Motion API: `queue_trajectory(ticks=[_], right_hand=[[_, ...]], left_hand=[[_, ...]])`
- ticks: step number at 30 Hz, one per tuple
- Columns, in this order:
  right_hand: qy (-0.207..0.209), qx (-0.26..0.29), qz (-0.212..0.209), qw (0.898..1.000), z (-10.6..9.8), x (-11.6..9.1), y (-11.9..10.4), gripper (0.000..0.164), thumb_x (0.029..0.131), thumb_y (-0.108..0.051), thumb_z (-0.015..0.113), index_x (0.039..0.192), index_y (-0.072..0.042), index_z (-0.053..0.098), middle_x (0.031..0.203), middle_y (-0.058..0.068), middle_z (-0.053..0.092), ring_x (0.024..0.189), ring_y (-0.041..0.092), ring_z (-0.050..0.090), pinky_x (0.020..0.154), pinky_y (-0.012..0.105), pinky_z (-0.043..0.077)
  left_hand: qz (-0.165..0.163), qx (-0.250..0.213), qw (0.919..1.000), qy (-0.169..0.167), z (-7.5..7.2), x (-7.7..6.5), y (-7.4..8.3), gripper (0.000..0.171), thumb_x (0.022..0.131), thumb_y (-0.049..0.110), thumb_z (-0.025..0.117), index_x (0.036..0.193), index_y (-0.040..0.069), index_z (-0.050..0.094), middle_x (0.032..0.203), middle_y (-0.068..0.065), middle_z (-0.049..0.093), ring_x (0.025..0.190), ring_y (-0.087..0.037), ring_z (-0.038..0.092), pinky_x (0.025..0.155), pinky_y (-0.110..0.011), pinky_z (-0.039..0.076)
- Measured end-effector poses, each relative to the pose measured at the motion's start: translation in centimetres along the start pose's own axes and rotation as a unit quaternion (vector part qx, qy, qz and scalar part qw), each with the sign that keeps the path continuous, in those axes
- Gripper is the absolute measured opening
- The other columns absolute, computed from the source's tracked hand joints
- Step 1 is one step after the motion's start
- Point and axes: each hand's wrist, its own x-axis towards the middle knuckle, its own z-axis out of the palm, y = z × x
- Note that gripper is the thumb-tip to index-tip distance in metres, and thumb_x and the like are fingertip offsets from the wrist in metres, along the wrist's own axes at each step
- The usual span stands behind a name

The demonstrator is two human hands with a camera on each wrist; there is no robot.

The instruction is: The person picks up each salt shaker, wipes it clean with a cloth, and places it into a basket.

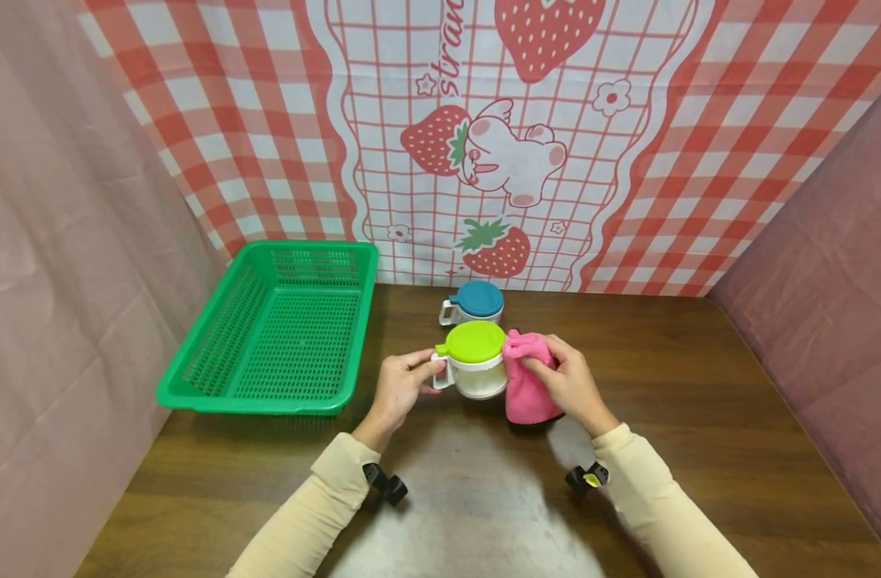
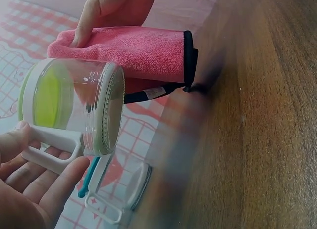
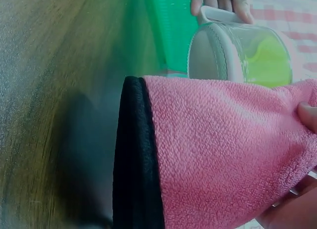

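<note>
A clear jar [image 1: 481, 380] with a lime-green lid [image 1: 475, 342] and a white handle is held up by my left hand [image 1: 400, 392], thumb and fingers pinching the handle [image 2: 54, 145]. My right hand [image 1: 576, 387] grips a folded pink cloth [image 1: 529, 385] with black edging. In the head view the cloth meets the right side of the jar. The left wrist view shows the jar's ribbed base [image 2: 110, 110] above the wooden table, with the cloth along its far side. From the right wrist, the cloth [image 3: 223, 150] hides part of the jar [image 3: 233, 53].
Behind the held jar stands a second jar with a blue lid [image 1: 480, 298] and a white handle. A green plastic basket [image 1: 361, 345] sits on the table's left. A strawberry-print checked curtain [image 1: 440, 233] backs the wooden table [image 1: 664, 377], with plain pink drapes [image 1: 830, 201] at the sides.
</note>
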Motion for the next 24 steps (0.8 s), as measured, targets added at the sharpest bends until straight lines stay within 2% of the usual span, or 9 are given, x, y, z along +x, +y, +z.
queue_trajectory(ticks=[4,8,10,13,18,24], right_hand=[[0.003,-0.007,-0.003,1.0,-0.2,-0.2,-1.8,0.017,0.077,-0.006,0.069,0.093,0.0,0.065,0.082,0.008,0.06,0.071,0.002,0.047,0.058,0.012,0.041],[0.018,-0.023,-0.02,0.999,-0.3,-0.6,-4.3,0.018,0.075,0.0,0.069,0.092,0.004,0.065,0.081,0.012,0.062,0.07,0.002,0.047,0.058,0.011,0.041],[0.025,-0.031,-0.036,0.999,-0.3,-0.7,-4.6,0.018,0.074,0.001,0.07,0.091,0.003,0.065,0.081,0.012,0.062,0.071,0.002,0.047,0.058,0.01,0.04],[0.032,-0.049,-0.059,0.997,-0.1,-1.0,-5.0,0.02,0.072,0.002,0.071,0.091,0.003,0.065,0.082,0.012,0.063,0.071,0.005,0.048,0.059,0.009,0.039],[0.037,-0.069,-0.085,0.993,0.3,-1.2,-5.3,0.023,0.07,0.004,0.071,0.092,0.004,0.065,0.082,0.013,0.064,0.072,0.01,0.05,0.06,0.01,0.039],[0.046,-0.075,-0.057,0.995,0.7,-1.2,-2.8,0.023,0.071,-0.002,0.073,0.093,-0.002,0.067,0.083,0.009,0.064,0.071,0.009,0.049,0.059,0.01,0.038]], left_hand=[[-0.006,-0.004,1.0,0.006,0.1,-0.1,0.1,0.026,0.078,0.004,0.066,0.103,-0.006,0.065,0.095,-0.027,0.065,0.075,-0.023,0.065,0.057,-0.038,0.058],[-0.014,-0.01,0.9998,0.014,0.1,-0.1,0.2,0.028,0.079,0.003,0.066,0.104,-0.007,0.064,0.098,-0.029,0.064,0.071,-0.017,0.065,0.056,-0.038,0.058],[-0.017,-0.012,0.9996,0.018,0.1,-0.1,0.2,0.029,0.079,0.003,0.066,0.105,-0.008,0.063,0.099,-0.029,0.063,0.071,-0.014,0.064,0.057,-0.038,0.058],[-0.021,-0.015,0.9994,0.024,0.1,-0.1,0.1,0.029,0.079,0.004,0.066,0.105,-0.008,0.063,0.099,-0.029,0.063,0.074,-0.018,0.065,0.058,-0.04,0.058],[-0.025,-0.015,0.9993,0.024,0.1,-0.1,0.1,0.03,0.079,0.004,0.066,0.106,-0.008,0.062,0.1,-0.03,0.063,0.071,-0.014,0.065,0.06,-0.045,0.058],[-0.024,-0.002,0.9997,0.007,0.1,-0.1,0.1,0.029,0.079,0.004,0.066,0.106,-0.008,0.063,0.098,-0.03,0.063,0.07,-0.016,0.064,0.059,-0.047,0.057]])
